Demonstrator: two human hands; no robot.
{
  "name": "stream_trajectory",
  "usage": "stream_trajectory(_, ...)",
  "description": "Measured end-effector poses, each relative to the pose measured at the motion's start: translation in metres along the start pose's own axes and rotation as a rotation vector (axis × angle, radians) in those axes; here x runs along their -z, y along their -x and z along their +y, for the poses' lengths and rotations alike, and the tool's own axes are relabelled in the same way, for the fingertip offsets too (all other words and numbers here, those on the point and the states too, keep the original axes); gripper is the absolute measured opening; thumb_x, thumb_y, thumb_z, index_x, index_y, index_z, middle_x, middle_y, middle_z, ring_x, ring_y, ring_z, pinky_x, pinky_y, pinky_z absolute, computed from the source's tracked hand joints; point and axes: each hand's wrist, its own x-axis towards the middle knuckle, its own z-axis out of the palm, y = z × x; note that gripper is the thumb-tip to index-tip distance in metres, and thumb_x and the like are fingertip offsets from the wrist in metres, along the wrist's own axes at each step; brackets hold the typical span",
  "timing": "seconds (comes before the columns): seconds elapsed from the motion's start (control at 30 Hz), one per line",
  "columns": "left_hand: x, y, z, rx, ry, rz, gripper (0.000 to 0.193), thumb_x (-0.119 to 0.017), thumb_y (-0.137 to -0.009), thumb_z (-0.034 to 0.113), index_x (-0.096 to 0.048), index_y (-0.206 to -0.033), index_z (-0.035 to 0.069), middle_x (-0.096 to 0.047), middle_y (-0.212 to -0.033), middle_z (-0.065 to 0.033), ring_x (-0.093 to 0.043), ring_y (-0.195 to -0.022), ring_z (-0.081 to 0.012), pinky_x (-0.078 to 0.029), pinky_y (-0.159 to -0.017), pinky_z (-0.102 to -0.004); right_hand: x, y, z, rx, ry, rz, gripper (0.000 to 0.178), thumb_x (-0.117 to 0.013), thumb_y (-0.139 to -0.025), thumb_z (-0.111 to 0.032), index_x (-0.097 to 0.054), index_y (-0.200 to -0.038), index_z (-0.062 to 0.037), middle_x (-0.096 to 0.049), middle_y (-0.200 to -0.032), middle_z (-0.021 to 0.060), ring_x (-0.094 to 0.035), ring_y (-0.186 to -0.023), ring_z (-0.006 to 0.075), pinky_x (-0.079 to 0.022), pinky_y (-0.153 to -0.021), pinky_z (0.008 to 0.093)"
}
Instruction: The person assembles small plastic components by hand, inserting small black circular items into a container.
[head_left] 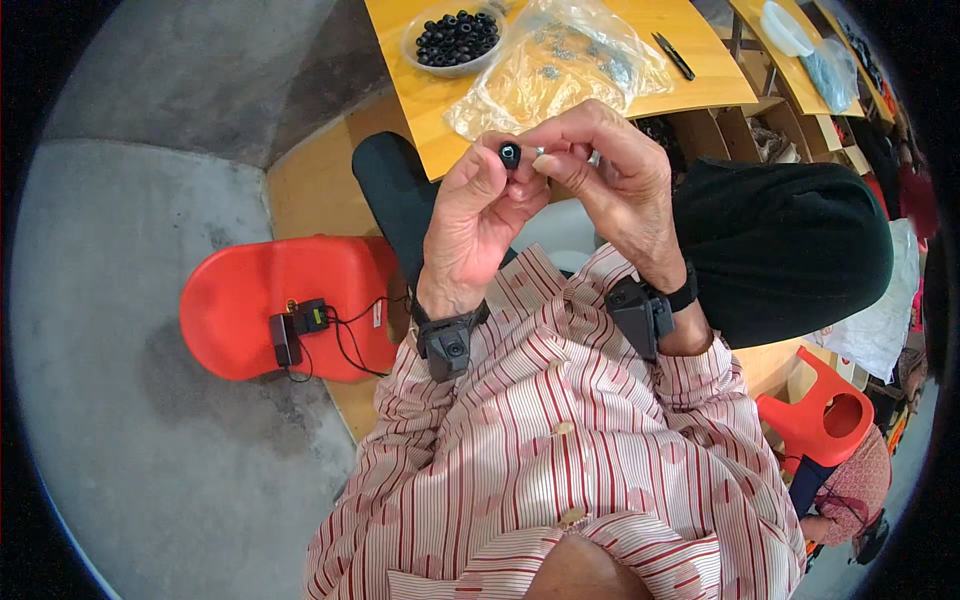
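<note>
Close together above the table's near edge, both hands are raised in front of my chest. My left hand [470, 210] pinches a small black knob [510, 155] between thumb and fingers; a light-rimmed opening shows in its face. Just to its right, my right hand [615, 175] has thumb and forefinger closed on a small silvery metal piece [541, 153], too small to name exactly. Beyond the hands, a clear plastic bag [480, 108] holds loose small metal parts [615, 70]. A clear bowl [407, 48] full of similar black knobs [458, 38] stands left of the bag.
A slim black pointed tool [674, 57] lies on the yellow table [715, 75], right of the bag. A red chair [240, 310] with black devices and cables [300, 325] is at my left. Black cloth [780, 250] covers something at my right. Behind it stands another red chair [825, 410], a person [855, 480] nearby.
</note>
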Motion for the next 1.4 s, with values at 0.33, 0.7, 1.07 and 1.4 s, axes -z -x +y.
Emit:
stream_trajectory(0.33, 0.014, 0.011, -0.002, -0.036, -0.158, 0.144, 0.037, -0.065, -0.087, 0.030, -0.051, -0.109, 0.003, -0.056, -0.096, -0.0032, -0.053, -0.088, -0.0123, -0.044, -0.082, -0.0301, -0.004, 0.003, 0.002, 0.186, 0.401, -0.118, 0.034, -0.065, -0.068, 0.003, -0.069, -0.100, -0.0094, -0.052, -0.073, 0.0066, -0.055, -0.070, 0.0235, -0.045, -0.063, 0.0332)
stream_trajectory(0.7, 0.040, 0.015, 0.000, -0.050, -0.173, 0.201, 0.025, -0.064, -0.089, 0.016, -0.055, -0.107, 0.002, -0.060, -0.100, -0.0037, -0.054, -0.087, -0.0095, -0.046, -0.083, -0.0258, -0.013, 0.009, 0.015, 0.081, 0.466, -0.254, 0.023, -0.065, -0.076, -0.003, -0.065, -0.098, -0.0045, -0.055, -0.076, 0.0104, -0.056, -0.073, 0.0267, -0.046, -0.066, 0.0361)
stream_trajectory(1.07, 0.078, 0.007, 0.006, -0.068, -0.379, 0.291, 0.019, -0.063, -0.086, 0.004, -0.056, -0.104, 0.003, -0.060, -0.085, -0.0005, -0.054, -0.075, -0.0070, -0.043, -0.070, -0.0207, -0.019, -0.007, 0.030, -0.123, 0.464, -0.302, 0.016, -0.058, -0.083, -0.007, -0.064, -0.098, -0.0043, -0.061, -0.083, 0.0140, -0.060, -0.081, 0.0304, -0.048, -0.070, 0.0375)
stream_trajectory(1.4, 0.097, -0.008, 0.002, -0.149, -0.583, 0.411, 0.019, -0.065, -0.085, 0.004, -0.055, -0.101, 0.002, -0.057, -0.081, 0.0002, -0.051, -0.071, -0.0059, -0.039, -0.065, -0.0177, -0.008, -0.048, 0.088, -0.256, 0.592, -0.303, 0.021, -0.057, -0.089, -0.016, -0.065, -0.103, -0.0036, -0.063, -0.072, 0.0109, -0.054, -0.059, 0.0176, -0.045, -0.058, 0.0303)
